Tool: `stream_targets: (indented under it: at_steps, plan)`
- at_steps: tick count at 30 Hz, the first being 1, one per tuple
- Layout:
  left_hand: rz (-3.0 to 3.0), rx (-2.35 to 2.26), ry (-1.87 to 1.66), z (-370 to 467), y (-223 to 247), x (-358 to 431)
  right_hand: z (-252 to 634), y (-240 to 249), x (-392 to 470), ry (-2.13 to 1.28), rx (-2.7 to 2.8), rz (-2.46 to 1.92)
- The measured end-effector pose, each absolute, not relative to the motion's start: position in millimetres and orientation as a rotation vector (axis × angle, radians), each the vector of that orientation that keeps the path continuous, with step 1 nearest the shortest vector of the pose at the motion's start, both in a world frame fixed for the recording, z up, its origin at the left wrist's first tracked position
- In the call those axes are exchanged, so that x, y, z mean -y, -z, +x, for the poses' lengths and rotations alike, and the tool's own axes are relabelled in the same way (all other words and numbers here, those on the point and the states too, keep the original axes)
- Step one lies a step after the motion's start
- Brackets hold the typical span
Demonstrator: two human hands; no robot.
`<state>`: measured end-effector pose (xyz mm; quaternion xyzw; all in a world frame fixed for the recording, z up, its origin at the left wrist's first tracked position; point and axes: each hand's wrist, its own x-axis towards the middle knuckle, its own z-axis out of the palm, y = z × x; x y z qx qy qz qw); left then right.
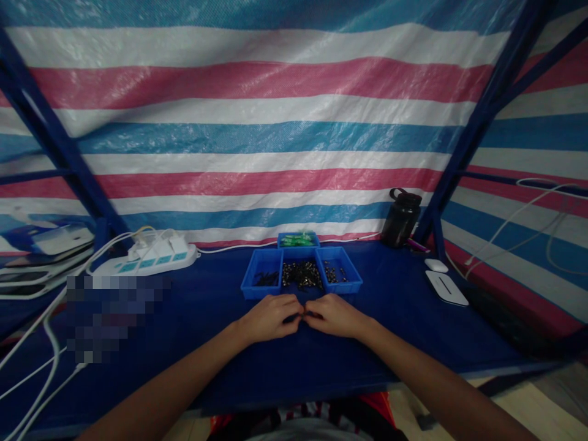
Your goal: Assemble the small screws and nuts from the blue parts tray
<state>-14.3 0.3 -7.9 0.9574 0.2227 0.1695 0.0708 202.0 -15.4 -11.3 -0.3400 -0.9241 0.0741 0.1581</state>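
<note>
My left hand (274,317) and my right hand (334,316) meet fingertip to fingertip over the blue table, just in front of the blue bins. Both are closed in a pinch around something small and dark, too tiny to make out. Behind them, the left blue bin (247,283) holds thin black pieces (266,279). Many small dark and shiny metallic parts (302,274) fill the middle bin. A few small metallic pieces (331,273) lie in the right blue bin (353,285). Green items (297,239) are in the rear bin.
A white power strip (154,262) with plugs and cables stands at the back left, near stacked devices (34,272). At the back right is a black bottle (401,218). A white case (436,265) and a white flat device (446,288) lie on the right. Striped sheeting hangs behind.
</note>
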Motion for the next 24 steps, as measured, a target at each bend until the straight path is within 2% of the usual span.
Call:
stream_targets:
  at_steps: [4, 9, 17, 24]
  plan:
    - [2.863, -0.742, -0.511, -15, 9, -2, 209, 10, 21, -0.16, 2.459, -0.709]
    - [2.882, -0.765, -0.482, -15, 9, -4, 215, 12, 24, 0.088, 2.099, -0.419]
    - [2.89, -0.787, -0.46, -16, 13, -6, 205, 12, 17, -0.06, 2.524, -0.857]
    - [2.886, -0.777, -0.466, -16, 11, -6, 204, 5, 18, -0.202, 2.627, -1.108]
